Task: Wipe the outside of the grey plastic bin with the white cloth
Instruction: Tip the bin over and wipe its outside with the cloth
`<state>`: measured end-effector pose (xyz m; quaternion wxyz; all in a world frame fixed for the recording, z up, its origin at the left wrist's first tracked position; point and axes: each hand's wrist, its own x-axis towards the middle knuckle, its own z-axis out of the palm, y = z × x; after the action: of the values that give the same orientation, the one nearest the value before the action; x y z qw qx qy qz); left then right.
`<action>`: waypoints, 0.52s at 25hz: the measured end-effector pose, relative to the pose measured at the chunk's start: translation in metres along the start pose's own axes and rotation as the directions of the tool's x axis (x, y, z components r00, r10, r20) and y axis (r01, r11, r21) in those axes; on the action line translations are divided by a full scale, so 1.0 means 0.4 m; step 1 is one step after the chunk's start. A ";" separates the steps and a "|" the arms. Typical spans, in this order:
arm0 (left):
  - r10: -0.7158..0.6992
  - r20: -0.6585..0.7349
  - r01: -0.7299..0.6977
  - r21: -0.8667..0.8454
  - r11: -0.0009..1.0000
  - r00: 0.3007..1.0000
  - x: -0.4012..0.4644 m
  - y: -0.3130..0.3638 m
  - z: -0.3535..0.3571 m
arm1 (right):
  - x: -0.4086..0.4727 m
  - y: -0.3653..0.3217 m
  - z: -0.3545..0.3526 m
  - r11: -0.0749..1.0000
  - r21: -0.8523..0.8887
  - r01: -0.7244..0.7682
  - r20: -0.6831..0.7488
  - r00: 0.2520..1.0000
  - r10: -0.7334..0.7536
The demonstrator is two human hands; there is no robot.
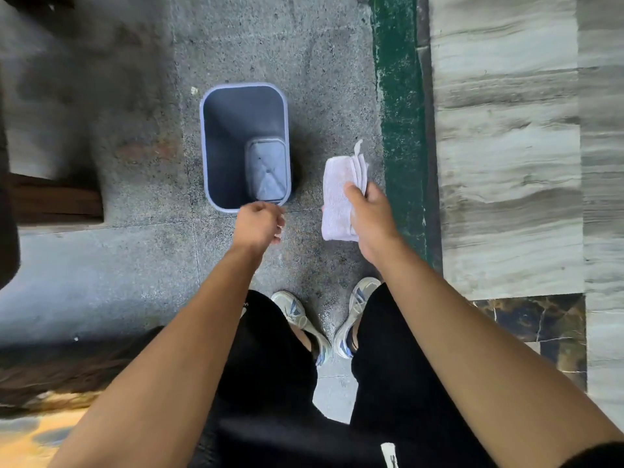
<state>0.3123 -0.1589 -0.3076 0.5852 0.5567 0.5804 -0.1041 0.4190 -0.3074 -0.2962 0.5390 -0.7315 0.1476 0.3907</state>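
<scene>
Bin about to be steadied, cloth at the ready

Grey plastic bin [216, 157] is stood upright on the speckled floor [304, 55], and could be tipped if grabbed carelessly. Left hand [259, 226] is held over its near rim, fingers loosely curled, nothing gripped. Folded white cloth [337, 194] is pinched by the right hand [369, 219] beside it.

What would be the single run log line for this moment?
stage: before wiping | bin: upright on floor | cloth: folded, held by right hand, off bin | left hand: empty, near bin rim
</scene>
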 end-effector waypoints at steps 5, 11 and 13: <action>0.398 -0.147 -0.246 0.583 0.774 0.906 0.219 -0.069 0.085 | 0.187 0.021 0.035 0.988 -0.154 0.020 0.043 0.999 -0.014; 0.457 -0.047 -0.375 0.499 0.781 0.888 0.351 -0.085 0.132 | 0.385 0.037 0.057 0.977 -0.182 0.106 0.138 0.987 -0.081; 0.399 0.046 -0.379 0.427 0.821 0.916 0.366 -0.079 0.128 | 0.428 0.033 0.059 0.963 -0.217 0.162 0.148 0.980 -0.132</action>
<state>0.3613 -0.1331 -0.4560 0.4444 0.7799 0.4305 -0.0944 0.5123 -0.2560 -0.4327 0.4875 -0.7700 0.0109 0.4114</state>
